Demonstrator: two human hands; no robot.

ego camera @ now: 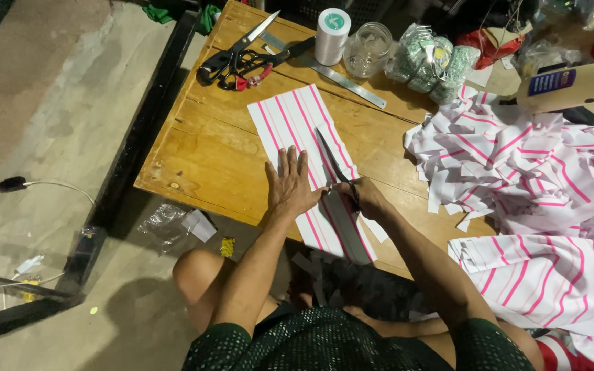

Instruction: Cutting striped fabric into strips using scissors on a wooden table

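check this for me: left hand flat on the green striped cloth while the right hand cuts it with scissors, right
Not quite: the head view shows the striped cloth is white with pink stripes, not green. The rest holds: the left hand lies flat on it while the right hand cuts it with scissors.

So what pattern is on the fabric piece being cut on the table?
The fabric piece is white with pink lengthwise stripes, shown clearly in the head view.
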